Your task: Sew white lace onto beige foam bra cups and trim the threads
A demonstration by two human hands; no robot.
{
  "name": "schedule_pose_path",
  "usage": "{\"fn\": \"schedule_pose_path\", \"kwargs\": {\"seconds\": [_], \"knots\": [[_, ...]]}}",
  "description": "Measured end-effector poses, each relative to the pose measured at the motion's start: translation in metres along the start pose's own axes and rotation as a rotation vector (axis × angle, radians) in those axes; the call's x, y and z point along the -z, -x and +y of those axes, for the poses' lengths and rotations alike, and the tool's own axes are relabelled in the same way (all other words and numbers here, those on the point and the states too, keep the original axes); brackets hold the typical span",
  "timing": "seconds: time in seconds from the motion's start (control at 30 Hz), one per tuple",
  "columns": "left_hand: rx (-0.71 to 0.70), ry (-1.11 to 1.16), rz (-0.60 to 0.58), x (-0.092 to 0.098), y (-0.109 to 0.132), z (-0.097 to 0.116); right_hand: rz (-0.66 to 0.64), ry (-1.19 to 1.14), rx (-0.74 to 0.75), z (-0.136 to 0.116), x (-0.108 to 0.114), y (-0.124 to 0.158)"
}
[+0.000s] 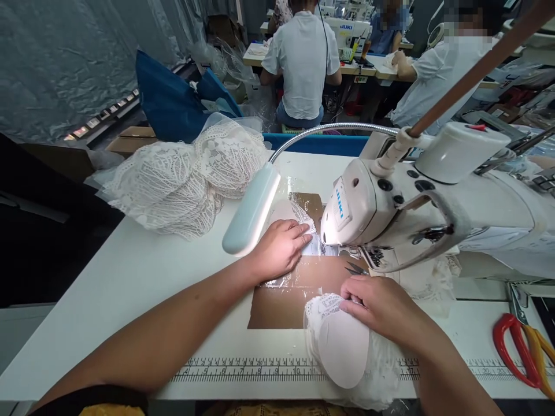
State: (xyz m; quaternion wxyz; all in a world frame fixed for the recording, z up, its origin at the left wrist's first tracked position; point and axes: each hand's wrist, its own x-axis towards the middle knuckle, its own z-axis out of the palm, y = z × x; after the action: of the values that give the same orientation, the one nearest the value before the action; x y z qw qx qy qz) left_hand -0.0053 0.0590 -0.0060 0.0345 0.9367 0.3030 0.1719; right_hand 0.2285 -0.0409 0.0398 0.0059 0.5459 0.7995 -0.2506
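Note:
My left hand [281,249] lies with its fingers stretched over a white lace piece [299,215], pressing it on the bed beside the sewing machine head [355,202]. In my right hand [376,301] are small thread snips [356,269], their dark blades pointing up and left past my fingers. The fingertips of that hand also rest at the edge of a white lace piece with a smooth oval pad [344,346]. This piece lies on more lace at the table's front edge. The machine needle is hidden behind the head.
A lamp [251,211] on a bent metal neck hangs just above my left wrist. Piled lace pieces [173,185] sit at the back left. Brown cardboard [277,306] is taped to the table. Red and orange-handled scissors [515,346] lie at right. Other people sit at machines beyond.

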Motion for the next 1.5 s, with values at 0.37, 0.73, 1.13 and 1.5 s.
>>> {"fn": "schedule_pose_path", "kwargs": {"seconds": [0.37,0.73,1.13,1.5], "knots": [[0.077,0.142,0.138,0.018,-0.001,-0.002,0.114,-0.184,-0.114,-0.005,-0.006,-0.006],[0.329,1.21,-0.577,0.039,0.001,0.006,0.048,-0.564,-0.08,-0.013,0.005,0.001],[0.309,0.761,-0.197,0.014,-0.009,0.026,0.302,-0.026,0.049,-0.003,-0.022,-0.012],[-0.039,-0.025,-0.154,0.018,0.01,0.061,0.286,0.301,0.027,-0.007,-0.028,-0.018]]}}
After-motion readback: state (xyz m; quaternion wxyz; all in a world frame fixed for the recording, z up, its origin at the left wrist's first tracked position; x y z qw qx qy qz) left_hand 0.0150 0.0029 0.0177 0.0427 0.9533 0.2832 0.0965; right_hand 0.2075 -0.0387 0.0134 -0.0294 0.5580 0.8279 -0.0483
